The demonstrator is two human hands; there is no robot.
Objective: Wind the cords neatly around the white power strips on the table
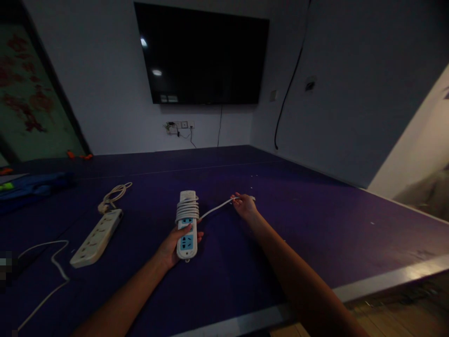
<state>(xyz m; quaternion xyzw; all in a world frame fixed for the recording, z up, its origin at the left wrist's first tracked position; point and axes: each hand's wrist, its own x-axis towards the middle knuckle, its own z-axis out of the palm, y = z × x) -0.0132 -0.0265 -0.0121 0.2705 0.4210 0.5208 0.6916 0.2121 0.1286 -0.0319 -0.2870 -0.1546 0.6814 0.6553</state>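
Note:
My left hand [171, 245] grips a white power strip [187, 252] with blue socket faces, its thumb across the front. Several turns of white cord [187, 210] are wound around the strip's upper part. From the coil, a free length of cord [217, 207] runs to the right, pulled fairly straight. My right hand [243, 206] pinches that cord near its end. A small white piece, perhaps the plug, shows just past the right hand, mostly hidden by it.
A second power strip [96, 238] lies left on the purple surface [224, 285], its bundled cord [117, 192] behind it. Another loose white cable [59, 267] curves at the far left, near blue cloth [38, 185]. A television [206, 56] hangs on the wall above outlets [180, 125].

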